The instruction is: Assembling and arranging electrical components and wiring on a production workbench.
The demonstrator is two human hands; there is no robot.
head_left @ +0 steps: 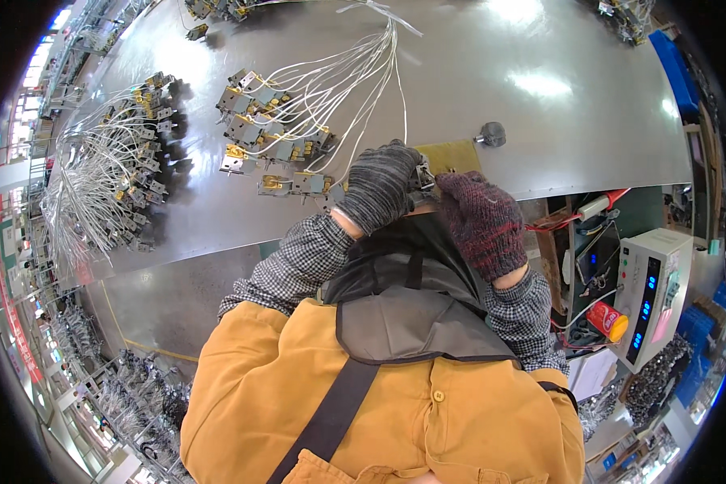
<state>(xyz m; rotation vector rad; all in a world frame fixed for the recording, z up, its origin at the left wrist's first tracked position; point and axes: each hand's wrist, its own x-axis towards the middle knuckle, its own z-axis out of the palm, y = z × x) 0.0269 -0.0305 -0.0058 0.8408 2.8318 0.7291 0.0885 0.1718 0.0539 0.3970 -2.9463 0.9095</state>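
Blue lit digits [646,309] show on the white control box [658,274] and on a dark display [594,259] beside it. The red jar [607,321] and red banner [11,306] bear print too small to read.

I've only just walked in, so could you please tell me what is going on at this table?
A gloved person works at the near edge of a metal table. The left hand seems to hold a small metal part beside a yellowish pad; the right hand is close against it, its grip unclear. To the left lie a cluster of metal parts with white wires and, farther left, a wired pile.
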